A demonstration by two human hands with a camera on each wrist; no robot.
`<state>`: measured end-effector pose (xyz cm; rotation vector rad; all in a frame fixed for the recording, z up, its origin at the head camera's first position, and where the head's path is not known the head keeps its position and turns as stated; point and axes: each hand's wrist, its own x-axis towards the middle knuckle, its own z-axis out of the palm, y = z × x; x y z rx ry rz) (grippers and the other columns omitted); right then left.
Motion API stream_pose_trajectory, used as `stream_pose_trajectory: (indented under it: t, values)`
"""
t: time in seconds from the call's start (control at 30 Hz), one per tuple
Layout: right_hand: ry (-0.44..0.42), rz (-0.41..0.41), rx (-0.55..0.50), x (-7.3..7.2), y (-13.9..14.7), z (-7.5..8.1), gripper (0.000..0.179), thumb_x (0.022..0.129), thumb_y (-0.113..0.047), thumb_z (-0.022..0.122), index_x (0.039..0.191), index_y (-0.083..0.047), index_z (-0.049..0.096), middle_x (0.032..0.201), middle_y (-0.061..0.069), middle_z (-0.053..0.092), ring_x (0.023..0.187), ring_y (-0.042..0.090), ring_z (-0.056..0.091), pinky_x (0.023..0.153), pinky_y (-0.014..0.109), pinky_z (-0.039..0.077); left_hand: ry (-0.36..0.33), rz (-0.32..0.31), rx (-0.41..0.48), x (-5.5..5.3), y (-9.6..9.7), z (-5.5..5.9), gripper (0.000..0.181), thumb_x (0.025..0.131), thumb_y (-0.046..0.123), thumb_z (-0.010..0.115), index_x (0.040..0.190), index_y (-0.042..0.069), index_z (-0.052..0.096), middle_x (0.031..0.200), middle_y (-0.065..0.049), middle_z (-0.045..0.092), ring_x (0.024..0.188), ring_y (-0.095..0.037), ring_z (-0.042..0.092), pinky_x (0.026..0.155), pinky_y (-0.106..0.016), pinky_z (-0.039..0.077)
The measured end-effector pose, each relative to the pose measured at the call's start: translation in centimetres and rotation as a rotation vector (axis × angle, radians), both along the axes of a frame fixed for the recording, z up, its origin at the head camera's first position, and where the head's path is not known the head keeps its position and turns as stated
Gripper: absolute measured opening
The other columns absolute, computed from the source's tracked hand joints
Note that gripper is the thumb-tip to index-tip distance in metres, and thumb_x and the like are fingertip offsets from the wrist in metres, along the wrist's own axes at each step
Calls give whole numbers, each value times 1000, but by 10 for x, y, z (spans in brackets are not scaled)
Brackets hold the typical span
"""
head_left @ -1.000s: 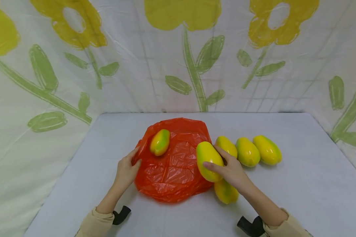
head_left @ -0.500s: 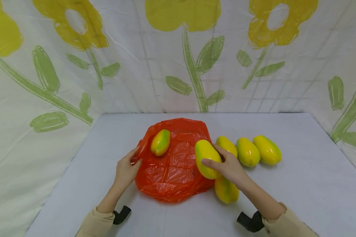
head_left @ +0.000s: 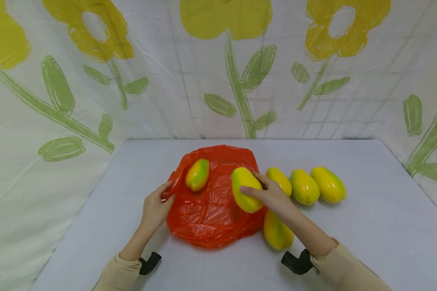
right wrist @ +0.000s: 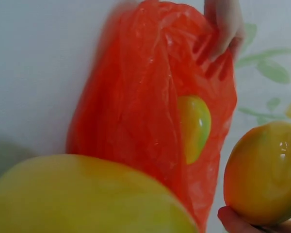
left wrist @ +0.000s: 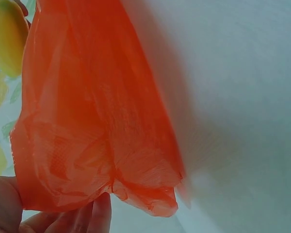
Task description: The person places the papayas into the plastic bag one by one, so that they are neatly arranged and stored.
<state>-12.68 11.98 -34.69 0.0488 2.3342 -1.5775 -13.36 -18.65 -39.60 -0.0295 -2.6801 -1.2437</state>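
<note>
In the head view my right hand (head_left: 276,198) grips a yellow papaya with a green flush (head_left: 245,192), thumb across its near side, over the right part of a red plastic bag (head_left: 215,206). The bag lies spread with its mouth open, and another papaya (head_left: 197,176) is inside at its left. My left hand (head_left: 155,208) pinches the bag's left rim between thumb and fingers; the left wrist view shows the red film (left wrist: 87,121) between them. In the right wrist view the held papaya (right wrist: 264,172) is at the lower right, with fingertips under it.
Three papayas stand in a row right of the bag, the middle one (head_left: 304,186) touching its neighbours. One more papaya (head_left: 278,232) lies at the bag's lower right edge, partly under my right forearm. A flower-printed curtain (head_left: 167,81) borders the white table (head_left: 378,226).
My right hand has carried its papaya left and slightly away from me, from the bag's right edge to over the bag. The left hand keeps its hold on the rim.
</note>
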Motion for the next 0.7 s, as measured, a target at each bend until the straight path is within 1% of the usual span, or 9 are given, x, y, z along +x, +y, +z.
stream_pose_trajectory:
  t: [0.1,0.27,0.43,0.7]
  values:
    - [3,-9,8,-6,-6,2,84,86,-52,65,153,-15,31,149,16,38,126,34,41,103,57,38,0,6,3,0,1,0,39,90,-4,58,129,-9,56,119,-28,62,99,-42,64,87,-51,53]
    - [15,-31,-9,-18,-17,4,80,88,-47,66,152,-12,33,149,16,39,126,34,42,105,54,39,1,11,7,-1,1,-1,38,90,-5,58,128,-9,57,118,-29,62,99,-42,64,87,-51,53]
    - [21,-41,-17,-25,-25,4,80,88,-44,67,152,-11,32,149,16,39,126,33,43,105,52,40,6,6,6,-1,1,-2,38,90,-5,58,128,-9,57,117,-29,63,99,-42,64,87,-51,53]
    - [7,-54,-58,-35,-41,8,81,86,-46,69,151,-13,34,140,12,48,116,29,50,99,46,46,12,2,10,-1,0,-3,37,89,-5,59,126,-10,57,114,-30,63,98,-43,64,87,-51,53]
